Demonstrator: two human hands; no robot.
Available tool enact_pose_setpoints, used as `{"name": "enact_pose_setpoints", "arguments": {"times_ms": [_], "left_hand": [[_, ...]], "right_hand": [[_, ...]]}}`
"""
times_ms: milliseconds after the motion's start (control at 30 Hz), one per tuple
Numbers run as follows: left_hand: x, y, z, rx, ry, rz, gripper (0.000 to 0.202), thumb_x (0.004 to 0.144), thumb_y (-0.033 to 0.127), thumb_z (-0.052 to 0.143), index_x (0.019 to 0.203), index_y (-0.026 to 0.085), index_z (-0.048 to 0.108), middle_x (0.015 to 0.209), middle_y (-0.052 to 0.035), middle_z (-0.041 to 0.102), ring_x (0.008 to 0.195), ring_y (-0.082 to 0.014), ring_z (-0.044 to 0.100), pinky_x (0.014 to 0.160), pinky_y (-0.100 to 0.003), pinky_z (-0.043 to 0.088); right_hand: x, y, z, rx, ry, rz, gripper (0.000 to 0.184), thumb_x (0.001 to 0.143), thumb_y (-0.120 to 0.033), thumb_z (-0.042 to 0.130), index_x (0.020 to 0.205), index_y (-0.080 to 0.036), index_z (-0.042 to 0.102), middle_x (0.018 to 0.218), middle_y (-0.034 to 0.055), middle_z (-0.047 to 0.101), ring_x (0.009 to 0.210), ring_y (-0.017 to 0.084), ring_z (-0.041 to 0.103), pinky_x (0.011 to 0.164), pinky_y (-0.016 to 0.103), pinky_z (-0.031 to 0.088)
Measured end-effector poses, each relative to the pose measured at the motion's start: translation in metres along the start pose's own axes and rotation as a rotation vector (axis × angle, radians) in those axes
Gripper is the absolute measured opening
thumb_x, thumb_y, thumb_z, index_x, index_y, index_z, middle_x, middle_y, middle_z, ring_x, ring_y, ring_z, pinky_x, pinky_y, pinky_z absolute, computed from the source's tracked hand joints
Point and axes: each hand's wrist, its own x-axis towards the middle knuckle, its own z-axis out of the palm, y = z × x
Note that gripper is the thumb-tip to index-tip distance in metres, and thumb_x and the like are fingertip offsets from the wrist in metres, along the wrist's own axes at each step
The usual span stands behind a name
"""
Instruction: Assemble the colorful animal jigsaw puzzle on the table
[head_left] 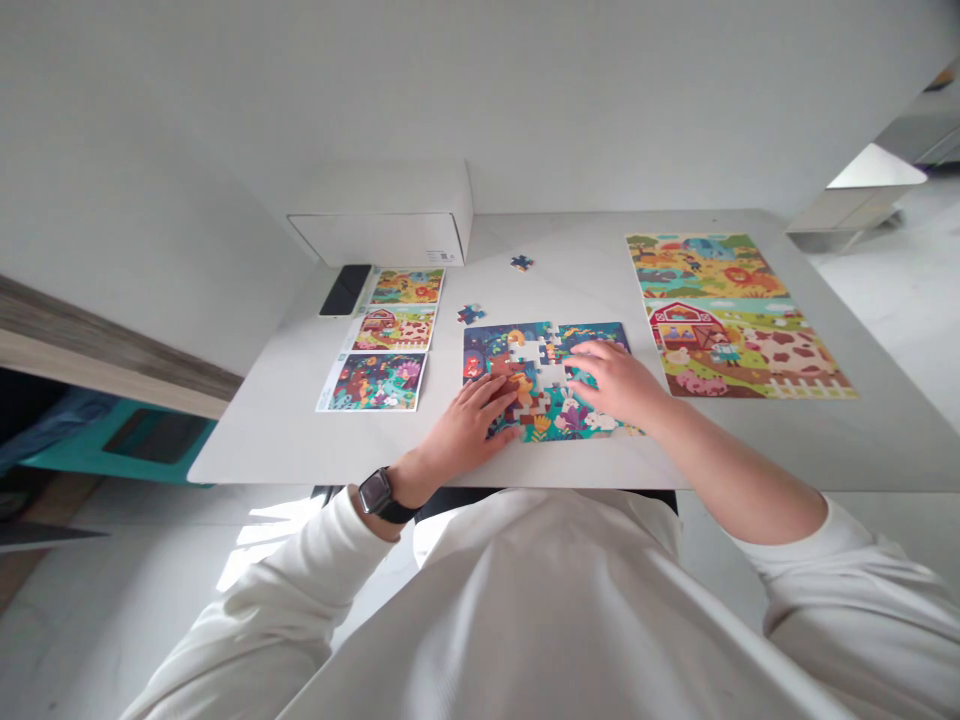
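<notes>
A partly built jigsaw puzzle [495, 345] with a dark forest picture lies at the table's near middle, with white gaps in its centre. My left hand [469, 425] lies flat on its lower left part, fingers stretched toward an orange piece. My right hand [619, 380] rests on the puzzle's right side, fingers extended and pressing down near the gaps. Two loose pieces sit beyond it: one blue piece [470, 313] just above the puzzle's left corner and another piece [521, 263] farther back.
A reference sheet [386, 340] with three pictures lies to the left, a black phone [346, 289] behind it. A white box [386, 215] stands at the back. Two finished puzzles [731, 315] lie at the right. The white table's [285, 430] front edge runs under my wrists.
</notes>
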Motion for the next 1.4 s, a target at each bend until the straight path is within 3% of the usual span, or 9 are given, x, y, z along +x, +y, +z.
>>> {"name": "enact_pose_setpoints", "arguments": {"times_ms": [233,400,567,667,800,900,1033,1400], "left_hand": [[0.01,-0.003,0.001,0.03,0.038,-0.012,0.058,0.108,0.05,0.065,0.159,0.024,0.06,0.17,-0.0168,0.053,0.158,-0.0382,0.049,0.134,-0.068,0.034],[0.006,-0.003,-0.004,0.025,0.03,0.006,0.065,0.103,0.053,0.072,0.159,0.022,0.059,0.171,-0.0198,0.051,0.158,-0.0416,0.048,0.131,-0.069,0.037],[-0.003,-0.004,-0.015,0.012,0.018,0.076,0.061,0.098,0.048,0.08,0.153,0.026,0.066,0.164,-0.0165,0.059,0.154,-0.0393,0.053,0.13,-0.062,0.044],[-0.005,-0.003,-0.021,0.047,0.03,0.09,0.05,0.1,0.044,0.077,0.148,0.028,0.071,0.155,-0.0125,0.068,0.147,-0.0365,0.061,0.125,-0.059,0.05],[-0.009,0.001,-0.026,0.094,0.032,0.129,0.036,0.103,0.04,0.074,0.136,0.026,0.077,0.144,-0.0104,0.076,0.135,-0.0333,0.071,0.111,-0.052,0.061],[-0.011,0.004,-0.028,0.124,0.028,0.14,0.028,0.103,0.036,0.073,0.128,0.025,0.079,0.136,-0.0104,0.079,0.129,-0.0315,0.074,0.104,-0.047,0.066],[-0.009,0.005,-0.027,0.18,-0.016,0.176,0.026,0.103,0.032,0.071,0.126,0.023,0.079,0.13,-0.0118,0.081,0.123,-0.0298,0.077,0.102,-0.042,0.067],[-0.01,0.0,-0.018,0.137,0.035,0.217,0.029,0.108,0.029,0.059,0.127,0.024,0.081,0.123,-0.0085,0.084,0.11,-0.0233,0.082,0.094,-0.035,0.068]], "right_hand": [[0.077,0.032,-0.006,-0.04,-0.124,0.057,0.037,0.104,-0.032,0.069,0.137,-0.017,0.077,0.138,0.0158,0.076,0.127,0.033,0.07,0.115,0.047,0.053],[0.129,0.023,0.002,-0.087,-0.272,0.022,0.046,0.102,-0.035,0.075,0.143,-0.016,0.074,0.144,0.0176,0.074,0.13,0.032,0.07,0.112,0.042,0.053],[0.153,0.006,0.011,-0.127,-0.387,-0.047,0.05,0.095,-0.035,0.083,0.142,-0.017,0.074,0.14,0.0182,0.075,0.125,0.034,0.072,0.106,0.041,0.054],[0.152,-0.007,0.009,-0.135,-0.355,-0.063,0.04,0.094,-0.03,0.083,0.132,-0.019,0.078,0.136,0.0169,0.076,0.123,0.033,0.071,0.104,0.04,0.054],[0.13,-0.024,0.002,-0.009,-0.329,-0.124,0.025,0.098,-0.024,0.075,0.122,-0.019,0.079,0.123,0.012,0.079,0.112,0.027,0.073,0.096,0.035,0.053],[0.107,-0.033,0.001,0.039,-0.397,-0.18,0.039,0.091,-0.031,0.085,0.127,-0.022,0.076,0.127,0.0117,0.078,0.111,0.028,0.074,0.093,0.034,0.055],[0.085,-0.038,0.007,-0.008,-0.422,-0.237,0.059,0.08,-0.032,0.095,0.135,-0.023,0.074,0.141,0.0162,0.072,0.127,0.035,0.071,0.105,0.041,0.056],[0.078,-0.028,0.012,0.062,-0.378,-0.316,0.064,0.08,-0.03,0.095,0.14,-0.018,0.073,0.144,0.0207,0.068,0.133,0.039,0.067,0.113,0.051,0.054]]}}
